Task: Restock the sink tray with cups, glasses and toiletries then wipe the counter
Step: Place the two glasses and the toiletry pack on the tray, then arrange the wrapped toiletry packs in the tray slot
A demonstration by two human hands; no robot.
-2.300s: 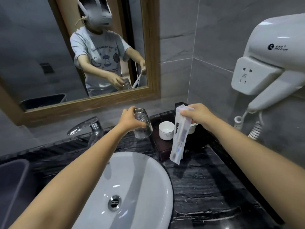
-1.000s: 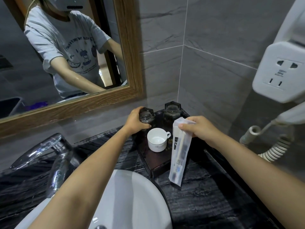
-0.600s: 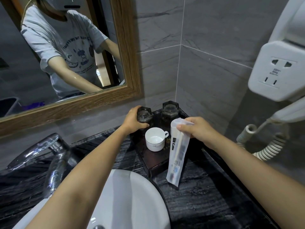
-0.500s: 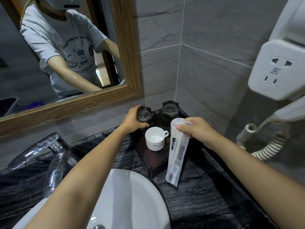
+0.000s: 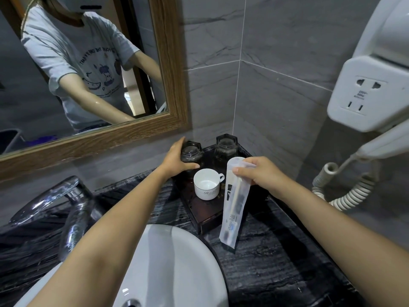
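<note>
Two glasses now stand inverted at the back of the dark tray (image 5: 205,214): the far glass (image 5: 226,147) in the corner and the near glass (image 5: 191,151) just left of it, which a couple of seconds ago was held in the air above the basin and has since been brought down onto the tray. The left hand (image 5: 176,158) is curled around that near glass, fingers still touching its side, so the release looks not yet finished. Just in front of the glasses sits a white cup (image 5: 207,184), upright with its handle to the right. The right hand (image 5: 256,170) pinches the top of a clear toothbrush packet (image 5: 233,204), which hangs down over the tray's right edge with its lower end near the desk (image 5: 276,251); it has hardly moved over the last second. With the second glass seated, the glass and cup part of the restock seems nearly done, and the toiletry packet is probably the next thing to be laid in the tray. Wiping appears untouched so far. Beyond lie the white basin (image 5: 172,269), the chrome tap (image 5: 66,198), the wood-framed mirror (image 5: 172,69) and a wall-mounted hair dryer (image 5: 374,91).
</note>
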